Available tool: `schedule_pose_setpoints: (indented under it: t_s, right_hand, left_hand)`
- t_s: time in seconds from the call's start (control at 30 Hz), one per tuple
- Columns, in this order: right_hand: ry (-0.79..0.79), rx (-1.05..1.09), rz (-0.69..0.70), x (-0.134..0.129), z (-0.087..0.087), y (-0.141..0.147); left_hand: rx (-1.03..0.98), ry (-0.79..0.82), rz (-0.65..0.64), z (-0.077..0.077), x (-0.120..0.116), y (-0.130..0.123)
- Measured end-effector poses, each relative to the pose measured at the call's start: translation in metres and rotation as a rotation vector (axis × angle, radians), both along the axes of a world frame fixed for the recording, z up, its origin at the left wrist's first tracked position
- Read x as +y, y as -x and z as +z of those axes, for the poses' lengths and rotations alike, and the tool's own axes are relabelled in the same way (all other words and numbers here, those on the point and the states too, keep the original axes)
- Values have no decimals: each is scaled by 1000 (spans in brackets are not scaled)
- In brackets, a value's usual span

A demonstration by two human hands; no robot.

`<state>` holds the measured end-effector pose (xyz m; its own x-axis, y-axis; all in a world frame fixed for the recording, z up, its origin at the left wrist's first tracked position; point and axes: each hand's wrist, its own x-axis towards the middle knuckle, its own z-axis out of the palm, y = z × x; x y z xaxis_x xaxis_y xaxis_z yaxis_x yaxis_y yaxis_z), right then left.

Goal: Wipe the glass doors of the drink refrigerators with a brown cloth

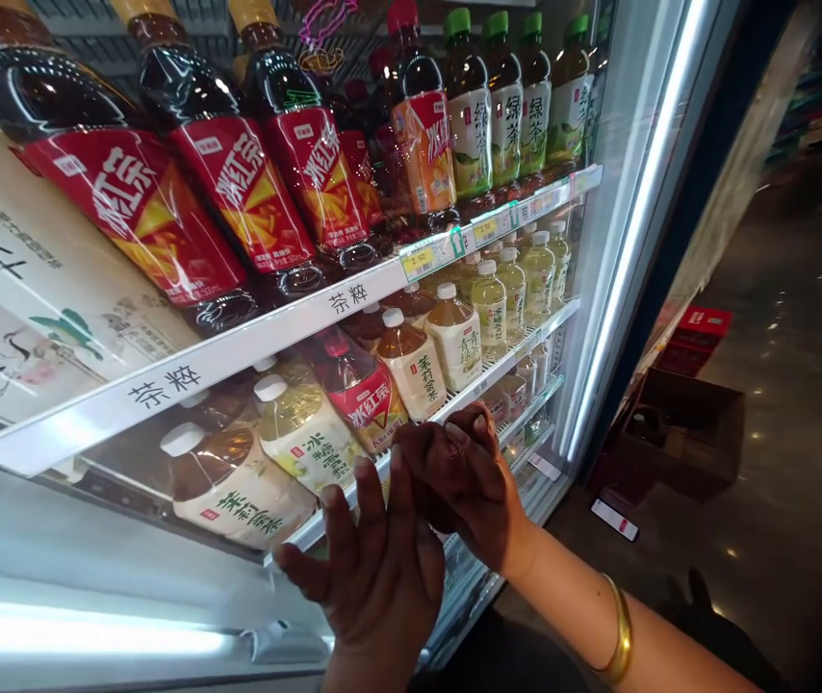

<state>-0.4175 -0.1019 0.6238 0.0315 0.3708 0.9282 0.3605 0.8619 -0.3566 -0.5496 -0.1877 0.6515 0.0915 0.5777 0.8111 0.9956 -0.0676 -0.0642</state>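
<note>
In the head view, my left hand (pixel 382 568) is raised in front of the lower shelf with its fingers spread and nothing in it. Close against it is my right hand (pixel 465 472), with a gold bangle (pixel 620 630) on the forearm. The right fingers are curled in, and whatever they may hold is hidden in shadow. Behind the hands stand a pear drink bottle (pixel 310 438), a red-labelled iced tea bottle (pixel 364 395) and a jasmine tea bottle (pixel 411 366). Another jasmine tea bottle (pixel 230 486) is farther left.
Large iced tea bottles (pixel 230 183) and green tea bottles (pixel 470 115) line the upper shelf, whose edge (pixel 259 337) carries price labels. At right are the cooler's lit frame (pixel 634 221), a phone (pixel 614 520) lying low and an open cardboard box (pixel 714 423) on the floor.
</note>
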Motion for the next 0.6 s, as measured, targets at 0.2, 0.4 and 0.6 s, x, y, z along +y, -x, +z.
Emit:
schedule_pose_setpoints:
  t_s: [0.2,0.4,0.6]
  right_hand:
    - [25,31,51,0,-11,3]
    - [29,10,76,-1,-16,5]
    - [-1,29,49,15,-37,-24]
  left_hand:
    - [-10,10,9,3,-1,-5]
    - [-33,-14,-85,9,0,-5]
    - [-56,88,-286,-24,7,-33]
